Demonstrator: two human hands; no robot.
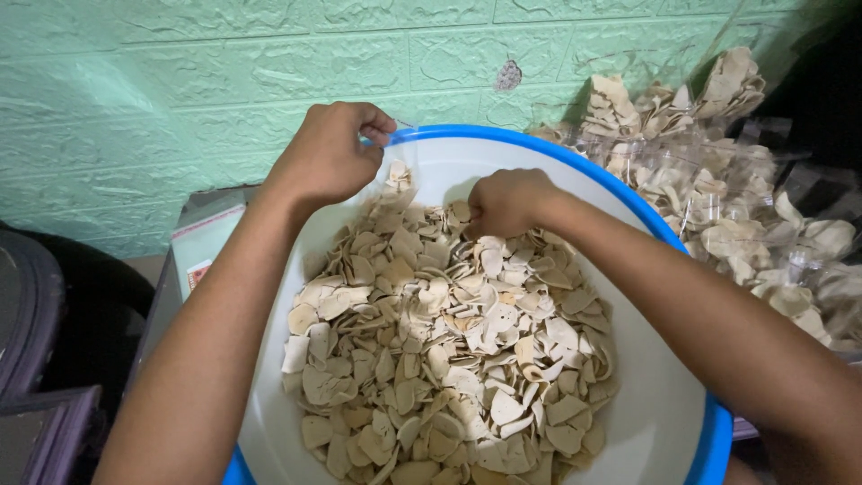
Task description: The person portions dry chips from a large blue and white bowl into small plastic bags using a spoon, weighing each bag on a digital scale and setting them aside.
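Pale, beige chips (449, 350) fill a wide white basin with a blue rim (557, 160), seen from above as a person works over it with both bare arms reaching in from the bottom of the view; the left forearm rises steeply from the lower left, wrist bent, and the left hand (328, 154) hovers at the basin's far edge, knuckles up; its fingers (379, 126) are curled shut, pinching the top edge of a thin clear plastic bag (388, 184) that hangs down toward the heap with a few chips near its mouth; the bag's long axis runs roughly up and down in the view, its opening at the hand; the right forearm comes in on a diagonal from the lower right, and the right hand (505, 202) rests on the far side of the heap, close to the bag; its fingers are bunched tightly downward among the chips, though what they grip, if anything, cannot be told; chips lie flat and overlapping in every direction across the basin's middle; filled clear bags of chips (718, 180) are piled to the right, just beside the basin, against a green textured wall (180, 81); a dark container (36, 314) stands at the left.
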